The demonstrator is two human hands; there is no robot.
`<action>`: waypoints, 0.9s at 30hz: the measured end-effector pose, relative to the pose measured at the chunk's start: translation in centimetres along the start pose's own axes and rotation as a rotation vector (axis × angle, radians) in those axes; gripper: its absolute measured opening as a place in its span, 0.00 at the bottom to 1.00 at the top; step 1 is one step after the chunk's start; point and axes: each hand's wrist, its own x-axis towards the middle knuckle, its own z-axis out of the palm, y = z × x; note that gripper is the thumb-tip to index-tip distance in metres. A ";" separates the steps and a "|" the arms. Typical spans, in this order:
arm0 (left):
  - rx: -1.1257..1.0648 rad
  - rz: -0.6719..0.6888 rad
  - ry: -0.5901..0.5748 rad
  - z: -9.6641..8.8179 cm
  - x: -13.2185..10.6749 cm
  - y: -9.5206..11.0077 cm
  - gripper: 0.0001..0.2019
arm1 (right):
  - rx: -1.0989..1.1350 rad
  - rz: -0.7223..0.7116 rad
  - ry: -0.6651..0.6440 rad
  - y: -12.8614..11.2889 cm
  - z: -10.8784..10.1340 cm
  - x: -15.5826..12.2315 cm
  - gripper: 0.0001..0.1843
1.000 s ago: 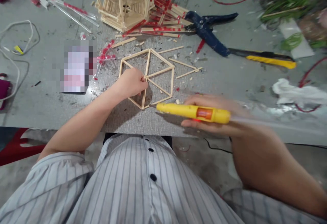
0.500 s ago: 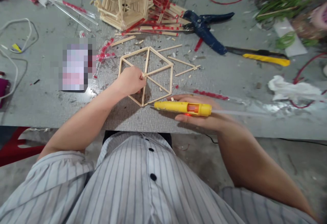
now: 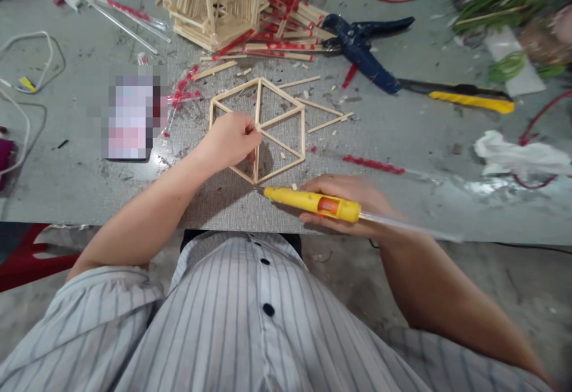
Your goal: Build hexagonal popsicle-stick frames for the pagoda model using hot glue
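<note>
A six-sided frame of wooden sticks (image 3: 280, 116), with spokes meeting near its middle, is in front of me at the table. My left hand (image 3: 233, 136) is closed on the frame close to its centre, pinching a stick there; the hand covers part of the left side. My right hand (image 3: 346, 192) grips a yellow hot glue gun (image 3: 308, 201) with a clear glue stick (image 3: 402, 227) poking from its back. The gun's nozzle points left, close to the frame's near corner; whether they touch I cannot tell.
Behind the frame stands a small stick-built house (image 3: 214, 8), beside wrapped sticks (image 3: 290, 46). Blue-handled cutters (image 3: 364, 52) and a yellow utility knife (image 3: 473, 100) lie to the right. A blurred-out phone (image 3: 129, 121) is at left, with loose sticks (image 3: 328, 119) right of the frame.
The glue gun has swung a little, its back end lowering towards me and its nozzle shifting slightly left. My left hand and the frame have moved slightly right.
</note>
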 end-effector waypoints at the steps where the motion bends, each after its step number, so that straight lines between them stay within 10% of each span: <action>1: -0.009 0.004 0.008 0.0 0.0 -0.1 0.10 | -0.018 -0.005 0.004 -0.1 0.2 -0.1 0.13; 15: -0.019 -0.074 -0.010 -0.2 -0.1 -0.3 0.07 | 0.034 -0.187 0.060 0.7 -0.1 0.5 0.13; 27: 0.164 0.023 -0.009 -0.2 0.4 0.3 0.09 | 0.324 0.285 0.315 4.5 -2.5 -1.3 0.15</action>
